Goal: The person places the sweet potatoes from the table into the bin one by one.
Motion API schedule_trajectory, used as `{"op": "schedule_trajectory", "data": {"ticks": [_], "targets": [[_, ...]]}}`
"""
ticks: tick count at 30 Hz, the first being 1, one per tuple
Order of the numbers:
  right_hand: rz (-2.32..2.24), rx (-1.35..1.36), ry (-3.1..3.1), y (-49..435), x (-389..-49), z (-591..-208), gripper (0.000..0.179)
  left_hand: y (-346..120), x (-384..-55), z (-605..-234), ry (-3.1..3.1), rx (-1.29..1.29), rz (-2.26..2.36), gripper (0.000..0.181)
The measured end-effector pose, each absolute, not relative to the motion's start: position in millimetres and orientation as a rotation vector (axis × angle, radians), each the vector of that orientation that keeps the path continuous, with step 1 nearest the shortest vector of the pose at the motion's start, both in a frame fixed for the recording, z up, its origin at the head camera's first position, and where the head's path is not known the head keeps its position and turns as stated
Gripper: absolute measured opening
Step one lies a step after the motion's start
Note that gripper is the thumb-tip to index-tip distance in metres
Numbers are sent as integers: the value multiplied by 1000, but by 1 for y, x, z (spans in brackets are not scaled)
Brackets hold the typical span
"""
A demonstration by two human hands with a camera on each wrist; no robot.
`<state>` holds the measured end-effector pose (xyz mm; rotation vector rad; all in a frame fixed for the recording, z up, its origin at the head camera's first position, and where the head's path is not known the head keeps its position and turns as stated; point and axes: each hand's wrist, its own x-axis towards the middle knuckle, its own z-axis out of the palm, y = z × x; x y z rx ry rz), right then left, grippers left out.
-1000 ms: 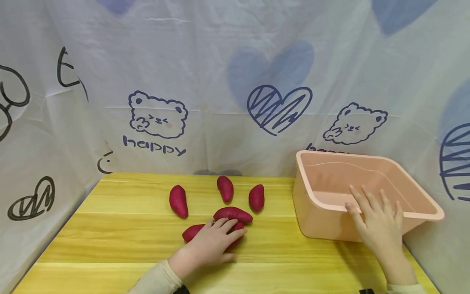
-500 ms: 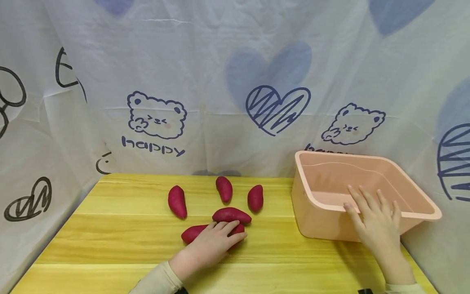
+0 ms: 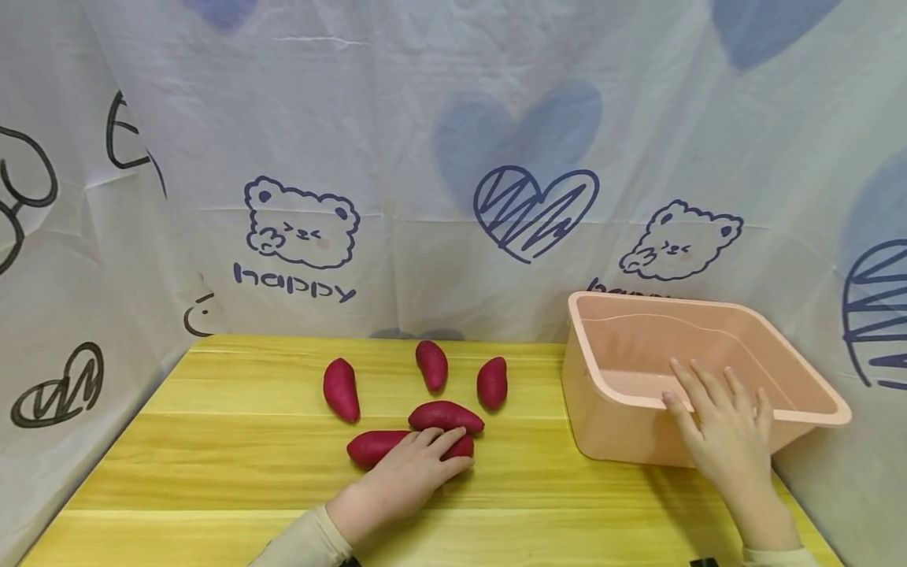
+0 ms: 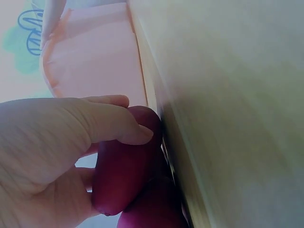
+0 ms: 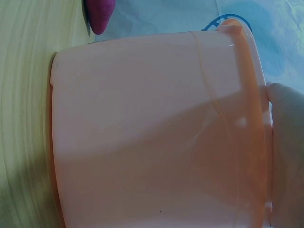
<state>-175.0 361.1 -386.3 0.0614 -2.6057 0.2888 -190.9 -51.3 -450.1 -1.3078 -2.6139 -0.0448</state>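
Observation:
My left hand reaches over the middle of the table and grips a purple-red sweet potato from above. In the left wrist view the thumb lies along the near side of that sweet potato, with fingers round its far side. A second sweet potato lies against it, partly under the hand, and another sits just behind the fingertips. On the right, my right hand rests on the front rim of a pink plastic bin, its fingers spread and extended over the inside.
Farther back on the yellow wood-grain table lie a sweet potato at left, one near the back edge and one toward the bin. A white printed cloth hangs behind and along the sides.
My left hand's thumb has drawn in under the palm, and the fingers have closed round the sweet potato, which has shifted slightly back. The right hand stays on the bin rim.

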Motion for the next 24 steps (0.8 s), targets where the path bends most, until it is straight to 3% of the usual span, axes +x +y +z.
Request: {"op": "schedule_trajectory", "data": {"ticks": [24], "targets": [[285, 63, -2605, 361, -176, -387, 51, -54, -195, -441, -2507, -1267, -62, 36]]}}
